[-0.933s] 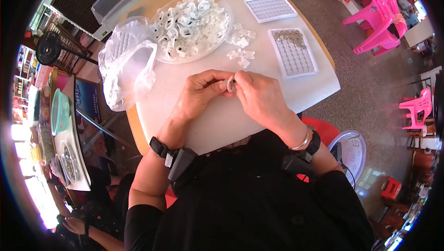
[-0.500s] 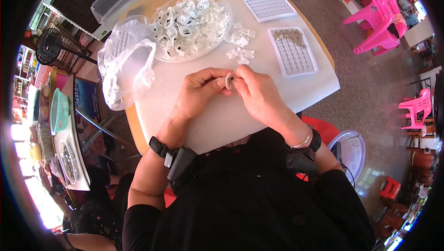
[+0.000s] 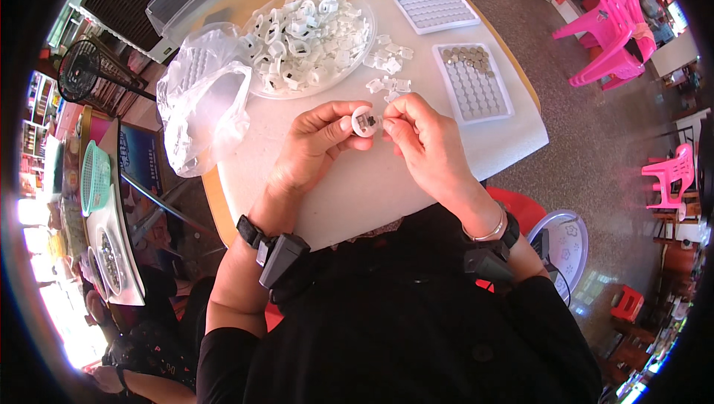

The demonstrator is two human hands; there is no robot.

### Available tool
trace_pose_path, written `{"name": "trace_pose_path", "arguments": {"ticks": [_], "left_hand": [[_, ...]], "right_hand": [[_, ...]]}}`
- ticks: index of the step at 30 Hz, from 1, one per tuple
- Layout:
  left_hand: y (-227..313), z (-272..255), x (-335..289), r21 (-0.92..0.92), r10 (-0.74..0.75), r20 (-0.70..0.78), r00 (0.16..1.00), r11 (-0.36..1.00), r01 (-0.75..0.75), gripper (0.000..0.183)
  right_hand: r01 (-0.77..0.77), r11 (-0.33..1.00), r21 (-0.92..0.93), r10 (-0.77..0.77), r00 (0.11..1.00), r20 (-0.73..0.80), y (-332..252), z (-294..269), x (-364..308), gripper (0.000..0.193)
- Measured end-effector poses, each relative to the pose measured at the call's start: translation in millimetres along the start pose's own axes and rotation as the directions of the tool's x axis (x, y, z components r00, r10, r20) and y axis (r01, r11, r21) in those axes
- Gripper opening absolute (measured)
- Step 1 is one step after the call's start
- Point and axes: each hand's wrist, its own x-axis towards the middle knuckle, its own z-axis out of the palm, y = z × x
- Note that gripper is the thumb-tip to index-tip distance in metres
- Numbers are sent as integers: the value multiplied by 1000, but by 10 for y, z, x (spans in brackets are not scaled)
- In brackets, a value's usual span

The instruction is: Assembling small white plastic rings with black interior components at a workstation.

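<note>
Disc (image 3: 364,121) is turning from edge-on to face-on at the left fingers (image 3: 335,132)

Since the earlier frame, the left fingers and the right fingers (image 3: 401,135) are also shifting slightly farther from the body. The left fingers are pinching the white disc by its left side, thumb on the near face, and its dark, squarish middle is now showing. The right fingers are bunching narrowly at the disc's right edge; whether they are gripping it or something small beside it, I cannot tell. The disc is sitting between the two sets of fingers, over a white sheet (image 3: 349,214) that is covering most of the table (image 3: 213,194).

Just beyond the right fingers, loose parts (image 3: 393,85), white and clear, are lying in small clusters. Farther beyond the left fingers, a clear bowl (image 3: 297,97) is holding a heap of similar white parts (image 3: 297,47). A crumpled plastic bag (image 3: 201,99) is resting left of the left fingers, against the bowl.

Right of the right fingers and farther off, a white tray (image 3: 480,103) is carrying grey metal rounds (image 3: 467,56) at its far end. Beyond that, another tray (image 3: 436,11) is lying near the table's edge.
</note>
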Motion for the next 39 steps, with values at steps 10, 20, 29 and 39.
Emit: {"name": "trace_pose_path", "arguments": {"ticks": [10,20,29,39], "left_hand": [[13,27,1,-15,8,8,1000,1000,-8,28],[26,56,-18,13,0,9,1000,1000,0,27],[2,58,-14,38,20,6,1000,999,-20,26],[1,76,-31,72,55,-29,998,996,-52,23]], "right_hand": [[354,893,-279,-394,914,-100,16,54,6,17],[499,724,-476,-556,831,25,55,19,66,18],[347,922,-169,-368,923,-113,101,77,3,14],[5,958,287,22,995,-92,98,83,-28,2]]}}
